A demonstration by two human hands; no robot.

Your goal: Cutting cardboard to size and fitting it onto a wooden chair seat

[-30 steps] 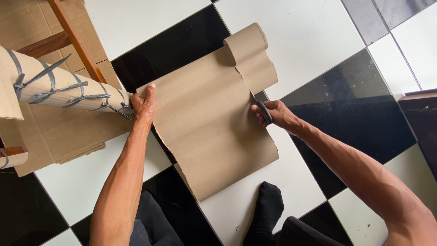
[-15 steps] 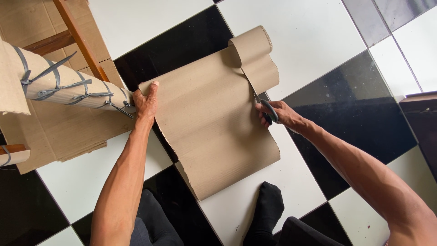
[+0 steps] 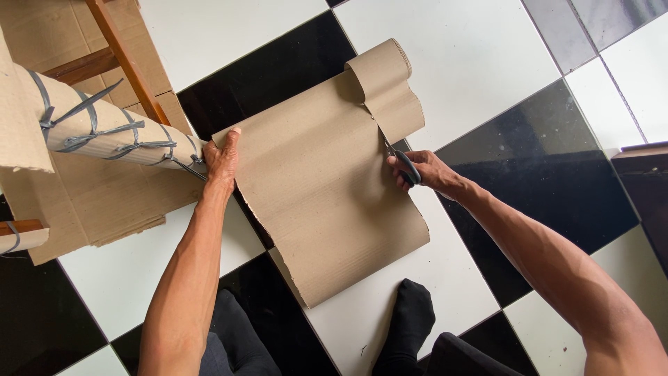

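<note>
A sheet of brown corrugated cardboard (image 3: 320, 188) lies on the black and white tiled floor, its far end curled into a roll. My left hand (image 3: 223, 161) presses down on the sheet's left edge. My right hand (image 3: 424, 173) grips black-handled scissors (image 3: 398, 159), whose blades sit in a cut running in from the sheet's right edge, just below the curled end.
A cardboard-wrapped post bound with grey straps (image 3: 97, 132) lies at the left beside a wooden frame (image 3: 125, 59) and flat cardboard pieces (image 3: 104, 202). My black-socked foot (image 3: 410, 324) rests near the sheet's near edge. Dark furniture (image 3: 643, 188) stands at the right.
The scissors have cut a little further into the sheet toward the curled end. My left hand has stayed on the left edge.
</note>
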